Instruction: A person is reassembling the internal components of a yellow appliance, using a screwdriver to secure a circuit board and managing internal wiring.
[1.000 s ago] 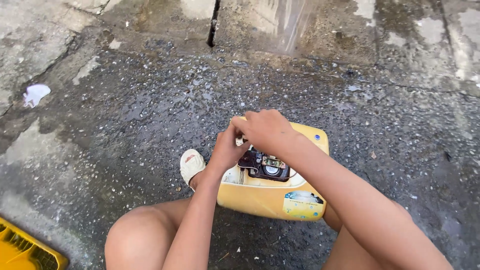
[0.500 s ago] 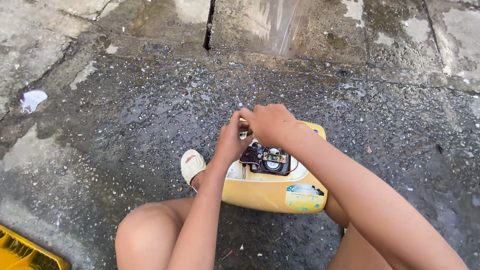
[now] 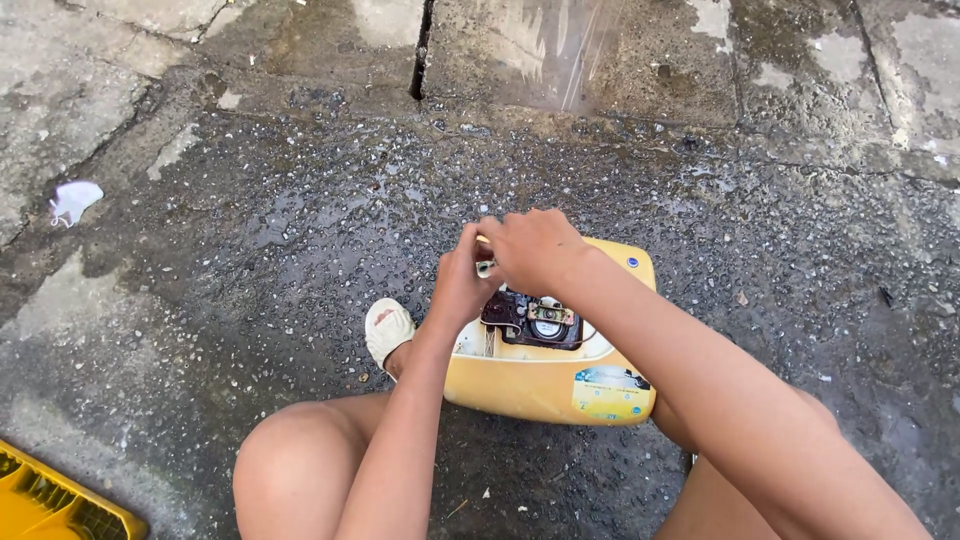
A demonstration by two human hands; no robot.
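in the head view, looking down, a person squats on wet, gritty pavement (image 3: 250, 220) with a yellow casing (image 3: 545, 385) lying on the ground between the knees, its open top showing a dark circuit board (image 3: 530, 320) with small metal parts. both hands meet at the casing's far left corner, above the board. the left hand (image 3: 462, 285) comes up from below, fingers curled, and the right hand (image 3: 530, 250) reaches across from the right with its knuckles toward the camera; each is clenched around something small at that corner, but the thing itself is hidden between the fingers, save for a small metal bit just showing between the two, so i cannot tell what either one grasps. the casing's long axis runs left to right, and the board lies just below and right of the grip, nearer the right hand. a foot in a pale sandal (image 3: 388, 330) sits just left of the casing. a yellow crate (image 3: 50, 500) pokes in at the bottom left corner, and a white scrap (image 3: 75, 200) lies well apart at the left.
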